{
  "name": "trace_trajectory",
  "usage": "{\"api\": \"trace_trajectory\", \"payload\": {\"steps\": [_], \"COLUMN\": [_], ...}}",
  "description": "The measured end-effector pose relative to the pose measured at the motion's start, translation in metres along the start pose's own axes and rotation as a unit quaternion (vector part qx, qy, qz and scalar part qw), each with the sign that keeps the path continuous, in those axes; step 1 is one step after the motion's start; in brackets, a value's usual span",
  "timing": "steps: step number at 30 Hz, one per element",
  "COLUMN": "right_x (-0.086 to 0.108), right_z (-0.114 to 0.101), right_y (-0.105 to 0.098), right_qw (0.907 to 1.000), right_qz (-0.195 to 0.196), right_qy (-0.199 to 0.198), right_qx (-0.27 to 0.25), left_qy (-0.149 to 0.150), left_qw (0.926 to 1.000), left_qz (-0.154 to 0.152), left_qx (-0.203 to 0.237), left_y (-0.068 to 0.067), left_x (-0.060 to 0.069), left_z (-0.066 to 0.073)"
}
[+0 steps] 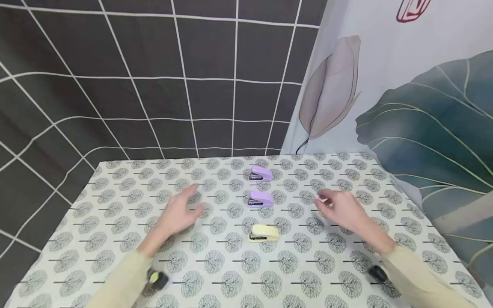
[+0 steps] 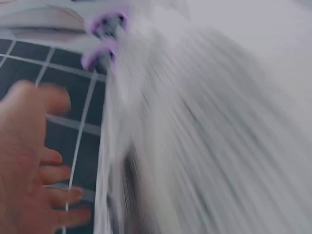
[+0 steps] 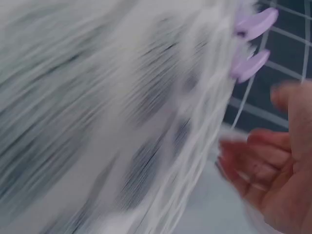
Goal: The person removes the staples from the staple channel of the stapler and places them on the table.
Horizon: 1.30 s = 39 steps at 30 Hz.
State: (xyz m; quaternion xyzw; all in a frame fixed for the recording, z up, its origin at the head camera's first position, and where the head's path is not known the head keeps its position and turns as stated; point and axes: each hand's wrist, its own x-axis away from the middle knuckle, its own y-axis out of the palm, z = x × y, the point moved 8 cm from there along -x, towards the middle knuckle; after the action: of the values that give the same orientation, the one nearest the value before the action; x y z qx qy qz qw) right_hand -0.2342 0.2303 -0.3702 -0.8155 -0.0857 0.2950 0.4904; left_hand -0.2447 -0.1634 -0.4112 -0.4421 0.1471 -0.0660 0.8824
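Three staplers stand in a column on the patterned tablecloth in the head view: a purple stapler [image 1: 261, 173] at the back, another purple stapler [image 1: 260, 199] in the middle, and a pale yellow stapler [image 1: 264, 233] nearest me. To their left hovers my left hand [image 1: 179, 212], fingers spread and holding nothing. On the other side is my right hand [image 1: 342, 208], its fingers loosely bent around nothing. Both hands are apart from the staplers. The left wrist view blurs the cloth, with a purple stapler [image 2: 100, 53] at its edge. Two purple staplers, one lower [image 3: 251, 66], show in the right wrist view.
A tablecloth [image 1: 208, 261] printed with grey trees covers the table. Behind it hangs a dark curtain [image 1: 208, 51] with white grid lines. At the right is a white curtain [image 1: 369, 81] with large leaf prints. Each wrist carries a dark device [image 1: 158, 279].
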Motion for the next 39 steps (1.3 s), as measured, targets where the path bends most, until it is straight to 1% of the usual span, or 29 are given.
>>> {"api": "trace_trajectory", "payload": {"steps": [1,3,4,6,8,11,13,16,20,23,28,31,34,37,39], "right_x": [-0.012,-0.037,-0.048,-0.069,-0.086,-0.107,-0.117,-0.127,-0.138,-0.143,-0.148,-0.15,-0.151,-0.151,-0.151], "right_z": [-0.006,-0.018,-0.023,-0.031,-0.035,-0.035,-0.035,-0.037,-0.039,-0.039,-0.037,-0.037,-0.037,-0.037,-0.035], "right_y": [0.005,0.019,0.026,0.041,0.054,0.07,0.078,0.089,0.097,0.101,0.105,0.107,0.109,0.111,0.11], "right_qw": [0.9992,0.9959,0.9945,0.994,0.9957,0.9973,0.9973,0.9969,0.997,0.9957,0.9933,0.9932,0.9931,0.9931,0.9932], "right_qz": [0.016,0.026,0.026,0.016,0.005,-0.017,-0.034,-0.054,-0.066,-0.084,-0.108,-0.11,-0.113,-0.114,-0.113], "right_qy": [-0.017,-0.033,-0.037,-0.038,-0.032,-0.011,0.002,0.006,0.002,0.01,0.03,0.03,0.022,0.015,0.016], "right_qx": [-0.032,-0.08,-0.094,-0.101,-0.086,-0.07,-0.065,-0.057,-0.039,-0.039,-0.029,-0.024,-0.023,-0.024,-0.026], "left_qy": [-0.001,-0.009,-0.014,-0.029,-0.038,-0.035,-0.025,-0.005,0.017,0.019,0.008,-0.006,-0.017,-0.012,-0.004], "left_qw": [0.9989,0.9915,0.9873,0.9798,0.9783,0.9819,0.9863,0.9909,0.9933,0.9936,0.9936,0.9928,0.9928,0.9938,0.9944], "left_qz": [0.009,0.016,0.014,0.005,-0.006,-0.013,-0.007,0.008,0.033,0.042,0.035,0.033,0.028,0.025,0.024], "left_qx": [0.046,0.129,0.158,0.198,0.204,0.186,0.163,0.134,0.11,0.104,0.107,0.115,0.115,0.107,0.103], "left_y": [0.006,0.022,0.032,0.05,0.066,0.082,0.087,0.092,0.093,0.095,0.1,0.1,0.1,0.101,0.101], "left_x": [-0.015,-0.043,-0.056,-0.077,-0.092,-0.106,-0.112,-0.119,-0.126,-0.131,-0.138,-0.139,-0.137,-0.136,-0.137], "left_z": [0.007,0.017,0.021,0.028,0.033,0.039,0.042,0.047,0.051,0.051,0.048,0.045,0.043,0.044,0.045]}}
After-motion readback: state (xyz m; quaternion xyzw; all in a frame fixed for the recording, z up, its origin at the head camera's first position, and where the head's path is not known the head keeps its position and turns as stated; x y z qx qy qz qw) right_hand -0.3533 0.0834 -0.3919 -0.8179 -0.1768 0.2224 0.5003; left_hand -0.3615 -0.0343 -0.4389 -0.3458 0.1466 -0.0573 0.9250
